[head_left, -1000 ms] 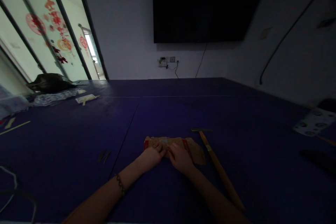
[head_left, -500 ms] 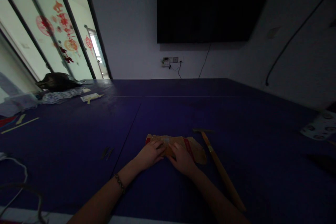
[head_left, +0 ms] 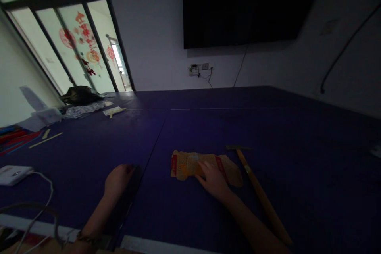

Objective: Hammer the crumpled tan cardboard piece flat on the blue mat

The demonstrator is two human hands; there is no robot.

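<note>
A flat brown piece of cardboard or paper (head_left: 180, 166) with red printed bands lies on the purple tabletop. My right hand (head_left: 212, 180) rests on its middle, fingers stretched out and spread. Further left, my left hand (head_left: 117, 180) is down at the tabletop with its fingers curled in. It covers the place where a few thin dark nail-like pieces lay, and its fingertips are too dim to show what they hold. To the right of my right hand lies a hammer (head_left: 258, 190) with a long wooden handle, its thin metal head pointing away from me.
A white device (head_left: 14, 175) with a cable sits at the left. Behind it are red and blue strips (head_left: 20, 143), thin pale strips (head_left: 46, 140), a small white packet (head_left: 113, 111) and a dark bag (head_left: 81, 95). A seam (head_left: 153, 147) crosses the purple tabletop (head_left: 184, 127).
My left hand has left the brown piece and moved left to the thin dark pieces, which it now hides. My right hand stays on the brown piece. The view has turned slightly left.
</note>
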